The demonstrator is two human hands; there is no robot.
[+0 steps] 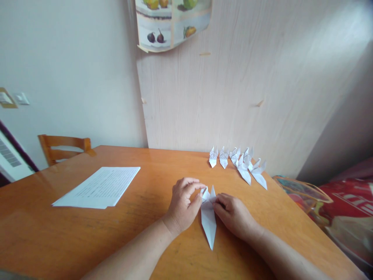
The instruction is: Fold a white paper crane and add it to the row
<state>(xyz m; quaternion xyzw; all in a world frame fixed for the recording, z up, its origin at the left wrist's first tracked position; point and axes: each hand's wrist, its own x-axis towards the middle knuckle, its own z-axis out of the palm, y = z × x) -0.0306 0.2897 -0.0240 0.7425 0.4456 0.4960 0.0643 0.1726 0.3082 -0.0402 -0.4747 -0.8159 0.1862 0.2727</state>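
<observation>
Careful shaping of an upper point on the white folded paper

Lying on the wooden table, between both hands: the paper, with one long point below and two shorter points above. In the left hand: the upper left point, pinched between thumb and bent index finger. In the right hand: the right edge, near the base of the upper right point, gripped with fingers curled inward. Impossible to tell the exact contact of the right fingertips, partly hidden from view.

Judging from this hold, a step of fine detail: probably bending or creasing of the small upper left point, with the main folds already made. Called for next, by the same judgement: a firm, exact press at the left, a steady hold at the right, and no tearing of the thin paper.

Farther back, near the far edge: six folded paper figures of similar form. Well apart to the left: a stack of printed sheets.
</observation>
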